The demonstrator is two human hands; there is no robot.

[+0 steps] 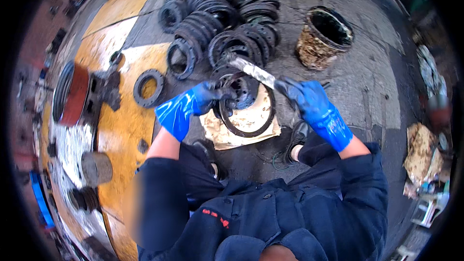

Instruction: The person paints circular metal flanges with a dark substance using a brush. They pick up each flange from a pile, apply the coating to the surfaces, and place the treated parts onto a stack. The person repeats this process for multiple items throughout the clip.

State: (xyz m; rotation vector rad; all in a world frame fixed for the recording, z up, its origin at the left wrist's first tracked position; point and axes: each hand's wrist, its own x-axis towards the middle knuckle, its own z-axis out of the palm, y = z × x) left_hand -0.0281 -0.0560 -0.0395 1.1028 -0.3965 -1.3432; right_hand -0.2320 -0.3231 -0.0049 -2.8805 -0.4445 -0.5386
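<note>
My right hand [303, 95] is wrapping its fingers tightly around one end of a long pale stick [257, 72]. My left hand [203, 96] is bending its fingers at the edge of a dark round metal part [245, 93]. The dark glove tips are blending into it, so I can't tell how hard they are squeezing. The part is sitting in front of me, between my feet, over a thin dark ring [267, 126] and a dirty cream sheet [220, 135].

I think I am doing best by bracing the part so it isn't rocking, moving the stick slowly, and minding my left fingers. I can't tell if the stick's far end is touching anything.

Lots of dark rings [197, 28] are leaning in rows just past the part. They are crowding the stick's far end, so a big swing could be bumping them. A messy bucket [314, 50] is standing off to the right, out of the way. On the left, a flat ring with holes [158, 84] is lying on the yellow floor [130, 133], and a big reddish ring [76, 97] is standing farther out.
</note>
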